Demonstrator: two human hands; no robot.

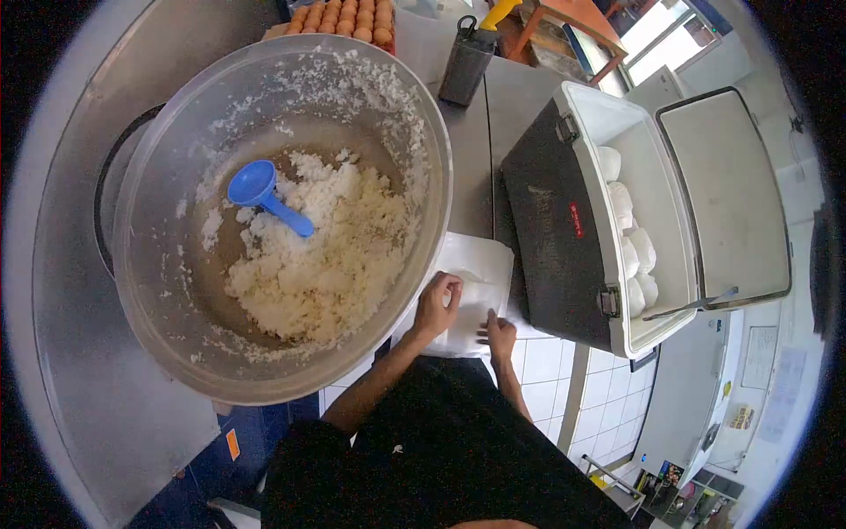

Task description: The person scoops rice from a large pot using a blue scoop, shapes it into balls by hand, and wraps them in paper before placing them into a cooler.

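My left hand [438, 305] is over a stack of white wrapping paper [476, 251] on the counter, its fingers bent and closed at the top sheet. Close by on the right, my right hand [499, 335] pinches the lower right part of the same paper, fingers bent inward. Whatever lies under the fingers is hidden. Left of the hands stands a large round tub [167, 344] with cooked white rice [317, 273] in it. A blue scoop [256, 183] rests on the rice, its handle pointing down to the right.
An open dark cooler box [555, 238] at the right holds several white wrapped bundles [621, 204]; its lid [727, 194] is swung back. A dark container [467, 66] with utensils stands beyond the tub, and egg trays with brown eggs [344, 19] sit behind it.
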